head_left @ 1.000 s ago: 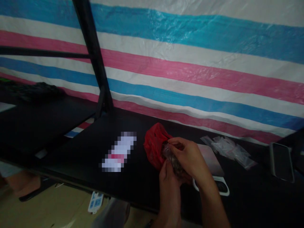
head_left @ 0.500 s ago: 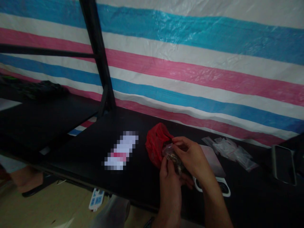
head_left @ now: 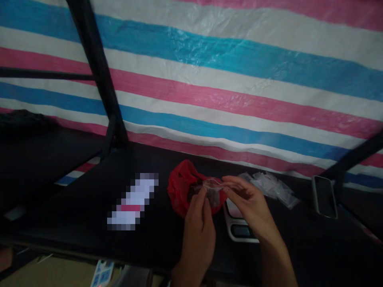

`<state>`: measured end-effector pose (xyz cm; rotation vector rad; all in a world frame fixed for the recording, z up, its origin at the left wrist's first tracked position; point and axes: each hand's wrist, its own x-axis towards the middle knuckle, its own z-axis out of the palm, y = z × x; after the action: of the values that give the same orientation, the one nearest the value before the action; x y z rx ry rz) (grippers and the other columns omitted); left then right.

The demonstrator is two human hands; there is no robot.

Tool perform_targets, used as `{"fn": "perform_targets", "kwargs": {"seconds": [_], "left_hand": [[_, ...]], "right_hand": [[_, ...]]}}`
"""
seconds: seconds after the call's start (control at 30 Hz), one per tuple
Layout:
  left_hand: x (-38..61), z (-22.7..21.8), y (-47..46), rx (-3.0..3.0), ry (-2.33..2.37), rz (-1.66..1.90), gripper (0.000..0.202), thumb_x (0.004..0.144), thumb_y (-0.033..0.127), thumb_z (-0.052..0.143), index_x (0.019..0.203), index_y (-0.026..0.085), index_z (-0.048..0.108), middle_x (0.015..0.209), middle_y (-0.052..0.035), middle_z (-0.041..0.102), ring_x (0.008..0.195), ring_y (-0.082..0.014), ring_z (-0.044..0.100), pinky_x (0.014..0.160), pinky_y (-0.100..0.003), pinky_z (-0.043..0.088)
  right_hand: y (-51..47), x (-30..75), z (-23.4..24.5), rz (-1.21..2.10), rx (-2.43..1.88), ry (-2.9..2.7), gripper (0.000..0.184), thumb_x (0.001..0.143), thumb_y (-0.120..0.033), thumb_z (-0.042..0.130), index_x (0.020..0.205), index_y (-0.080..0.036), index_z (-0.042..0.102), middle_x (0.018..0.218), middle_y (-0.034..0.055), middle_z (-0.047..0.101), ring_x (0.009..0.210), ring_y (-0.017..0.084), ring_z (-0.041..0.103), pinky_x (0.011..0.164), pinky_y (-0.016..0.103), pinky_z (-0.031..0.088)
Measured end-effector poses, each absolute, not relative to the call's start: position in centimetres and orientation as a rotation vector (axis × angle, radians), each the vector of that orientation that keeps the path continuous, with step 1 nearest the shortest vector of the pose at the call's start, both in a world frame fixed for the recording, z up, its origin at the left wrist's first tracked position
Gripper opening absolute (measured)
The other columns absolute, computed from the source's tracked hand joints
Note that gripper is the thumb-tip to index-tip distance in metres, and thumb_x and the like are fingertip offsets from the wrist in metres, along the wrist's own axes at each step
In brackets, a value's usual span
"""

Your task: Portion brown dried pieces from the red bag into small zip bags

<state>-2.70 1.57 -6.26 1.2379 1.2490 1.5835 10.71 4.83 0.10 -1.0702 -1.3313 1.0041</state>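
Between my two hands is a small clear zip bag, its mouth edge pinched from both sides. My left hand grips its left side, fingers closed. My right hand pinches the right end of the mouth between thumb and fingers. Directly behind the zip bag, a red plastic bag stands open on the black table; dark contents show dimly inside it. A small digital scale lies under and beside my right hand, which partly covers it. What the zip bag contains is hard to make out.
A pile of clear zip bags lies behind my right hand. Farther right is a phone. To the left lies a blurred-out pale strip on the black table. A striped plastic sheet hangs behind, with a black metal post.
My hands have spread slightly apart, and the zip bag's mouth is now stretched between them over the red bag's edge. The camera view has turned to the right, showing more of the scale's display.
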Motion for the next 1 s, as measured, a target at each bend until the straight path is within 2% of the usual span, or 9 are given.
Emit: {"fn": "perform_targets", "kwargs": {"seconds": [0.07,0.17,0.27,0.33,0.4,0.57,0.8,1.0], "left_hand": [[-2.7,-6.1,1.7,1.337,1.265,1.532,0.041,0.106,0.037,0.046,0.139,0.025,0.068,0.144,-0.0112,0.069,0.135,-0.0261,0.064,0.116,-0.044,0.05],[-2.5,-5.6,1.7,1.368,1.298,1.539,0.042,0.108,0.037,0.043,0.145,0.027,0.062,0.151,-0.0092,0.065,0.141,-0.0243,0.059,0.12,-0.044,0.045],[-2.0,-5.6,1.6,1.36,1.366,1.576,0.041,0.108,0.039,0.042,0.14,0.023,0.062,0.139,-0.0118,0.07,0.13,-0.0247,0.065,0.115,-0.045,0.048],[-1.7,-5.7,1.7,1.379,1.394,1.578,0.039,0.107,0.038,0.042,0.137,0.021,0.062,0.131,-0.0126,0.073,0.123,-0.0251,0.068,0.111,-0.045,0.051],[-1.3,-5.9,1.8,1.411,1.41,1.577,0.037,0.107,0.037,0.043,0.133,0.021,0.062,0.124,-0.0121,0.073,0.116,-0.0248,0.069,0.106,-0.043,0.053],[-0.8,-6.1,1.7,1.554,1.387,1.61,0.029,0.107,0.031,0.045,0.127,0.022,0.063,0.111,-0.0079,0.073,0.102,-0.0207,0.071,0.092,-0.035,0.056],[-1.0,-6.7,0.9,1.827,1.274,1.766,0.026,0.103,0.015,0.05,0.125,0.024,0.062,0.1,-0.0022,0.07,0.088,-0.014,0.07,0.079,-0.024,0.056],[-1.7,-8.1,1.1,1.746,1.217,1.847,0.022,0.102,0.017,0.051,0.12,0.022,0.062,0.09,-0.0015,0.069,0.075,-0.0135,0.067,0.066,-0.023,0.055]], "right_hand": [[4.4,11.7,0.1,0.922,-1.064,-1.28,0.023,0.077,-0.038,0.087,0.094,-0.025,0.078,0.089,0.0026,0.081,0.086,0.02,0.075,0.079,0.029,0.057],[4.3,13.9,-0.5,0.766,-1.132,-1.138,0.028,0.074,-0.039,0.088,0.095,-0.025,0.076,0.082,0.0006,0.077,0.08,0.019,0.072,0.077,0.03,0.055],[4.6,17.0,-2.0,0.675,-1.289,-1.082,0.033,0.07,-0.041,0.087,0.097,-0.023,0.075,0.077,0.0003,0.075,0.078,0.022,0.07,0.08,0.035,0.054],[4.9,18.9,-3.2,0.601,-1.399,-1.119,0.031,0.072,-0.042,0.083,0.094,-0.022,0.076,0.076,0.0018,0.075,0.08,0.025,0.07,0.084,0.04,0.054],[5.1,20.4,-4.3,0.506,-1.49,-1.196,0.029,0.075,-0.044,0.077,0.095,-0.022,0.077,0.082,0.0044,0.078,0.087,0.028,0.071,0.091,0.045,0.053],[5.4,22.6,-6.4,0.255,-1.626,-1.191,0.039,0.082,-0.052,0.066,0.104,-0.022,0.079,0.107,0.0113,0.081,0.105,0.033,0.07,0.105,0.056,0.047],[5.2,24.3,-7.1,0.229,-1.591,-1.11,0.035,0.085,-0.05,0.064,0.096,-0.02,0.08,0.102,0.0123,0.082,0.101,0.032,0.072,0.102,0.051,0.051],[5.2,22.6,-6.4,0.251,-1.516,-1.126,0.032,0.089,-0.046,0.062,0.095,-0.02,0.079,0.097,0.0099,0.081,0.094,0.028,0.072,0.092,0.044,0.054]]}}
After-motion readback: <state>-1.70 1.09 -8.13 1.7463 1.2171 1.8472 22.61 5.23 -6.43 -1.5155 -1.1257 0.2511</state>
